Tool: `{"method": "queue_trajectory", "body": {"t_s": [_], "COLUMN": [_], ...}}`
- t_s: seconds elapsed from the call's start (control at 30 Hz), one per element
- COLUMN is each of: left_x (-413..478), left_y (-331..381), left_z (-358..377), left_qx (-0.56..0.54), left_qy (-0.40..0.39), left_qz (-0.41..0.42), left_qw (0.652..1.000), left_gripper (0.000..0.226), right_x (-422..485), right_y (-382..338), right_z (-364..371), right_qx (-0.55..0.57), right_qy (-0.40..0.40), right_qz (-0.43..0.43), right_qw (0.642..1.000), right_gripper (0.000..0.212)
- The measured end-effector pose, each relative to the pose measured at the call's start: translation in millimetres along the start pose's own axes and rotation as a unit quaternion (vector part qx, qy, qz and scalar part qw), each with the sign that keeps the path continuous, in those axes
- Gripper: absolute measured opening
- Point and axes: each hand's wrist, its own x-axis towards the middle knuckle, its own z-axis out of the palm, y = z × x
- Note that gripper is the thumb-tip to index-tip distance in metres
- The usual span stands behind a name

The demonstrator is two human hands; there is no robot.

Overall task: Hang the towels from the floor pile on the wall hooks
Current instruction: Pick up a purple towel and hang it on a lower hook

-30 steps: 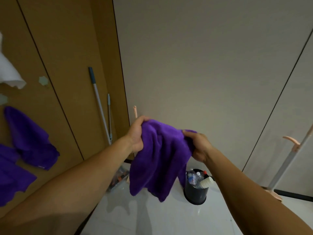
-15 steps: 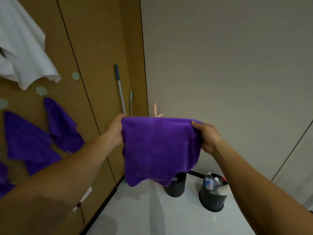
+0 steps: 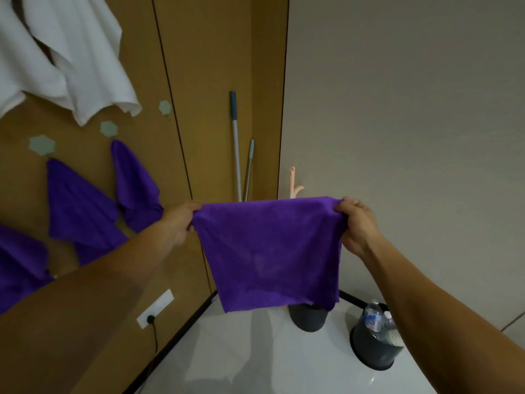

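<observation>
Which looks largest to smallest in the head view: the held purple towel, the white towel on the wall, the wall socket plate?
1. White towel, though cut off by the frame edge.
2. Held purple towel; it is nearer the camera, so this order is unsure.
3. Wall socket plate, clearly smallest.

Purple towel spread flat, hanging from its pinched top corners; more purple towels on wall hooks.
</observation>
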Motion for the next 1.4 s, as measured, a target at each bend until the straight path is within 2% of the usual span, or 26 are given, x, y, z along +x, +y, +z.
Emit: {"method": "queue_trajectory", "body": {"t_s": [0.07, 0.13, 0.3, 0.37, 0.43, 0.5, 0.6, 0.77, 0.83, 0.97, 1.03, 1.13, 1.23, 1.4], "left_x": [13.4, 27.7, 65.5, 77.1, 86.7, 94.1, 104.1, 113.8, 122.6, 135.0, 137.9, 137.2, 130.3, 113.3], "left_y": [5.3, 11.7, 23.6, 30.0, 36.6, 43.3, 49.0, 50.4, 49.6, 49.6, 50.3, 52.9, 58.2, 70.0], "left_z": [-1.7, -3.1, -4.2, -5.8, -5.9, -5.5, -5.3, -7.2, -8.9, -10.7, -6.8, 1.6, 8.4, 11.4], "left_qx": [-0.009, -0.009, 0.000, -0.007, -0.015, -0.028, -0.039, -0.029, -0.027, -0.005, 0.025, 0.086, 0.136, 0.163], "left_qy": [0.007, 0.014, -0.011, -0.027, -0.041, -0.048, -0.043, -0.016, 0.006, 0.052, 0.081, 0.114, 0.102, 0.005], "left_qz": [0.016, 0.035, 0.059, 0.046, 0.029, 0.019, -0.004, -0.043, -0.047, -0.045, -0.043, -0.039, -0.065, -0.113], "left_qw": [1.000, 0.999, 0.998, 0.999, 0.999, 0.998, 0.998, 0.999, 0.999, 0.998, 0.995, 0.989, 0.983, 0.980], "left_gripper": [0.014, 0.016, 0.042, 0.050, 0.053, 0.052, 0.045, 0.018, 0.016, 0.027, 0.025, 0.017, 0.013, 0.018], "right_x": [14.9, 30.1, 58.4, 74.8, 89.9, 102.6, 117.5, 145.2, 158.9, 189.2, 205.2, 228.3, 248.0, 260.9], "right_y": [1.0, 2.5, 5.4, 9.5, 14.5, 17.9, 21.1, 25.7, 27.1, 25.9, 25.4, 23.8, 22.5, 9.7], "right_z": [7.5, 16.8, 43.9, 53.1, 60.0, 67.7, 80.1, 99.9, 104.5, 111.6, 113.6, 118.5, 127.7, 139.1], "right_qx": [-0.014, -0.055, -0.165, -0.228, -0.261, -0.279, -0.297, -0.267, -0.260, -0.254, -0.267, -0.317, -0.363, -0.416], "right_qy": [-0.020, -0.025, -0.001, 0.013, 0.035, 0.047, 0.039, 0.013, -0.001, -0.022, -0.045, -0.093, -0.171, -0.347], "right_qz": [0.010, 0.002, -0.031, -0.060, -0.074, -0.082, -0.094, -0.086, -0.075, -0.050, -0.049, -0.047, -0.051, -0.018], "right_qw": [1.000, 0.998, 0.986, 0.972, 0.962, 0.955, 0.950, 0.960, 0.963, 0.966, 0.961, 0.943, 0.915, 0.841], "right_gripper": [0.046, 0.056, 0.017, 0.019, 0.030, 0.039, 0.042, 0.040, 0.042, 0.041, 0.034, 0.013, 0.009, 0.032]}}
